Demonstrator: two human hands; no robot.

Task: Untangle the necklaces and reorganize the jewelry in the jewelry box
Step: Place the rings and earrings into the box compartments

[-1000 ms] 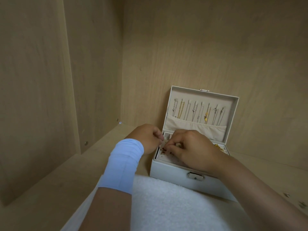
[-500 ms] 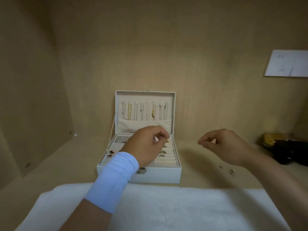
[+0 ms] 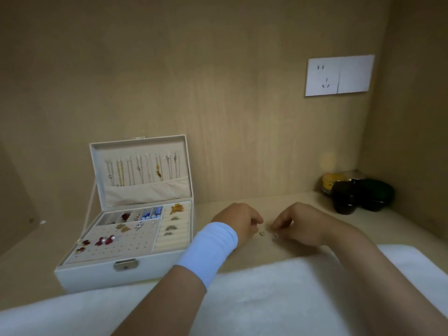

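Head view: two small loose pieces are noted on the desk [image 3: 254, 253], well right of the open jewelry box [image 3: 97, 275]. The gold piece [image 3: 261, 234] lies just beside the left hand [image 3: 238, 221], off its fingertips. The silver piece [image 3: 275, 235] lies just beneath the fingertips of the right hand [image 3: 300, 225]. Both grips are curled downward; whether anything is pinched cannot be told. Each piece is judged nearer its own hand, and too small for any long axis to be read.
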